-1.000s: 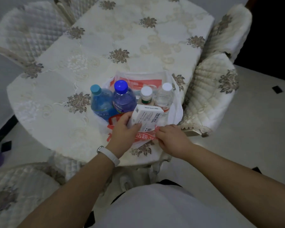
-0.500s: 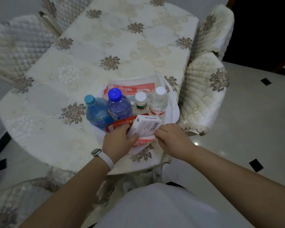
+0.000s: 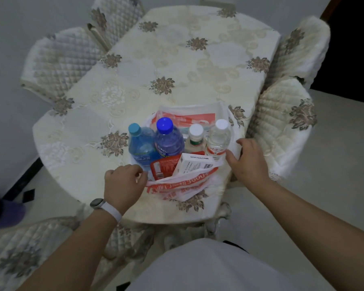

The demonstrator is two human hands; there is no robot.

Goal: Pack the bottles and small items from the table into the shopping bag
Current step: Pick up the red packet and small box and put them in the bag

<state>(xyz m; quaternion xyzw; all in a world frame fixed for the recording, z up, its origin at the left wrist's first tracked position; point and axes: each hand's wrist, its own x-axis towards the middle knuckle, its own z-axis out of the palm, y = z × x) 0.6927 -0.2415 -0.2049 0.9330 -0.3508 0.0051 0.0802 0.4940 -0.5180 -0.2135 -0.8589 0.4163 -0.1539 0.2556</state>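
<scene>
At the table's [image 3: 88, 164] near edge, seen from the head, the bottles [image 3: 168, 139] and white box [image 3: 194, 164] sit inside the shopping bag [image 3: 183, 185] — packing looks finished — with the left hand [image 3: 124, 183] curled at its rim, perhaps pinching it, and the right hand [image 3: 248, 160] resting open on the other side, so the next move is gathering the handles.

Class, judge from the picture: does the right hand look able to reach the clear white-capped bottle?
Probably yes: the right hand is just beside the clear bottle at the shopping bag's open rim, with nothing between them.
</scene>
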